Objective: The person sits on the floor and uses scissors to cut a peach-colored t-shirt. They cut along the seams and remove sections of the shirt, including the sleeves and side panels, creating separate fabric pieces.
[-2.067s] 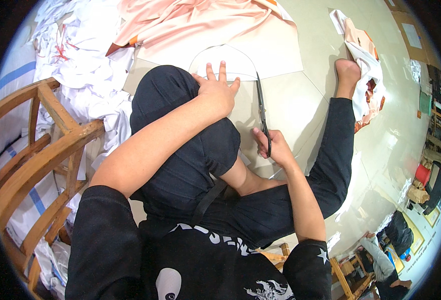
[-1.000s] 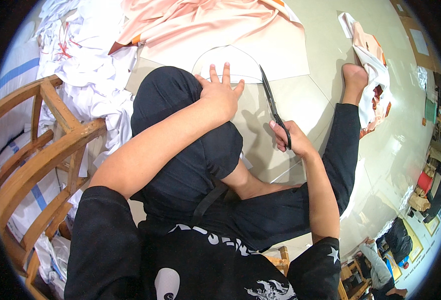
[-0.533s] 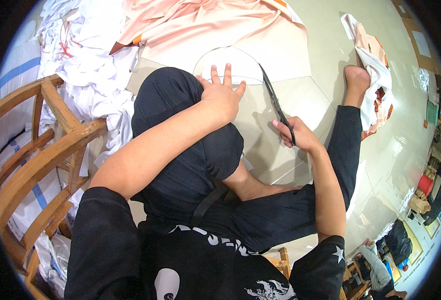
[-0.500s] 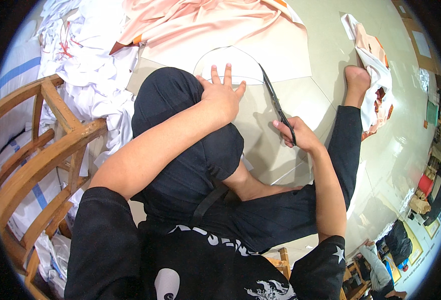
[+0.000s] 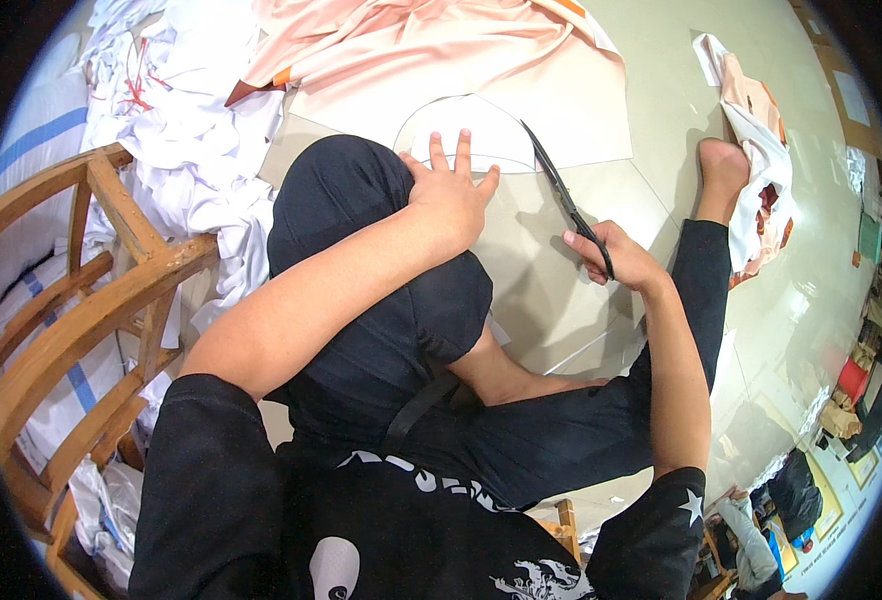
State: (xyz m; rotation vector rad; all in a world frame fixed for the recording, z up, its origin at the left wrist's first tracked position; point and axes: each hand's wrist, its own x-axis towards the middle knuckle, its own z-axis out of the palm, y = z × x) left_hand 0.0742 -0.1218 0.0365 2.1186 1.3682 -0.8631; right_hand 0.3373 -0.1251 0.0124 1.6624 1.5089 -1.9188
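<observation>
My left hand [image 5: 446,195] rests with spread fingers on a white half-round piece [image 5: 496,130], apparently paper, with a dark outline. That piece lies at the front of pale peach fabric [image 5: 431,45], which is rumpled farther back. My right hand [image 5: 611,255] grips long black scissors [image 5: 559,182] by the handles. Their blades point forward and left, reaching the right side of the half-round piece; whether they touch it I cannot tell. My dark-clothed bent knee [image 5: 341,175] is under my left forearm, and my bare foot [image 5: 721,165] is out to the right.
A heap of white fabric [image 5: 171,130] and a slatted wooden frame [image 5: 91,330] are at left. Peach and white scraps [image 5: 761,200] lie beside my foot on the tiled floor [image 5: 641,200]. Cardboard [image 5: 841,90], piled goods and what seems another person's grey-clothed limb [image 5: 751,545] line the right edge.
My right hand and the scissors have moved rightward and slightly forward, with the blades now angled more to the left. My left hand stays spread, shifted slightly right in the view.
</observation>
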